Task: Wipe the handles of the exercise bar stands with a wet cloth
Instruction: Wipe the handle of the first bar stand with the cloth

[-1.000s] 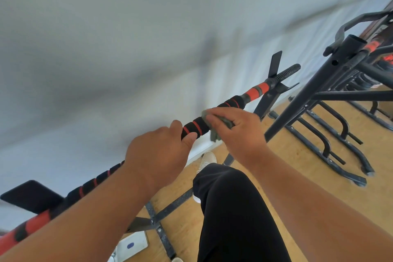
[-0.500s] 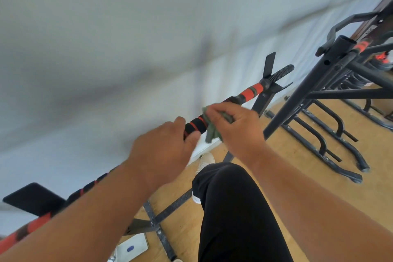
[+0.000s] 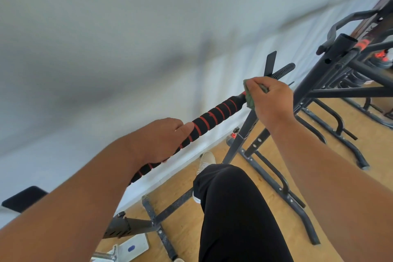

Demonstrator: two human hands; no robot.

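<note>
Delta vs half a second back: right hand and cloth slid up the bar toward its far end, so the striped foam between the two hands is now exposed; left hand stays put lower down

Left to right:
- black flat pad (image 3: 23,198) at far left edge, one visible, low against the pale wall (image 3: 106,38)
- left hand (image 3: 158,139) wrapped round the black foam bar with red spiral stripes (image 3: 214,116), fingers curled over the top, thumb lying along the foam pointing up the bar
- bar count: one, running diagonally from lower left to upper right; foam grip ends at the cloth, then a black ribbed bare end (image 3: 284,69) sticks out past the right hand
- white scale-like device with a blue dot (image 3: 133,248) on the wooden floor (image 3: 182,178), bottom centre-left, one
- person's leg in black trousers (image 3: 238,215), white shoe (image 3: 205,160) beyond it, one shoe in view
- green wet cloth (image 3: 249,100), one, bunched on the bar right at the upper end of the foam, touching it
- right hand (image 3: 270,100) clamped on the cloth, fingers curled over the bar with the cloth pinched underneath
- black steel stand upright (image 3: 244,132) under the right hand, carrying the bar
- further black steel frames (image 3: 331,91) at right, at least two more stacked close together; exact count can't be told, they overlap

Hands: two, both on the bar, well apart
</note>
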